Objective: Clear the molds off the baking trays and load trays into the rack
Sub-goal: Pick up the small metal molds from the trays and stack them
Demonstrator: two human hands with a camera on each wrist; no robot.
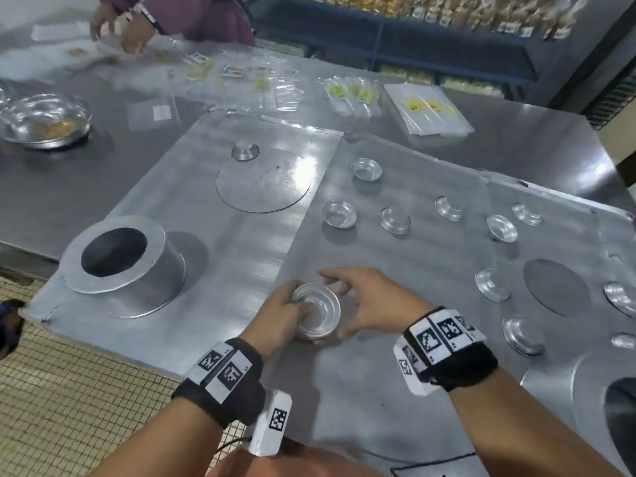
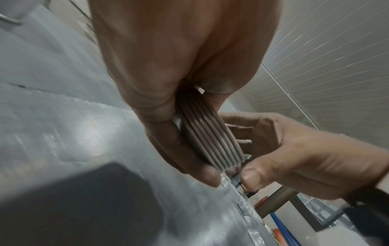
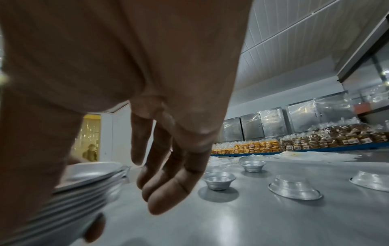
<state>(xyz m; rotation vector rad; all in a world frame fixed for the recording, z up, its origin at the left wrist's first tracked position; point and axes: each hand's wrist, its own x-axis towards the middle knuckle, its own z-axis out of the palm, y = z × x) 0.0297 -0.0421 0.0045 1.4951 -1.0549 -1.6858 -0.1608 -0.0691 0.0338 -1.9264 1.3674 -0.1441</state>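
Left hand (image 1: pixel 275 313) curled round a stack of nested small molds (image 1: pixel 317 311), thumb dipped into the top cup, at 6 o'clock on the middle baking tray (image 1: pixel 395 263). Right hand (image 1: pixel 370 299) just beside the stack at 3 o'clock, fingers loosely spread, holding nothing. Loose molds (image 1: pixel 339 213) scattered toward 12 and 2 o'clock. Large round pan (image 1: pixel 120 266) at 9 o'clock on the left tray (image 1: pixel 206 218), all on the counter (image 1: pixel 69 201).
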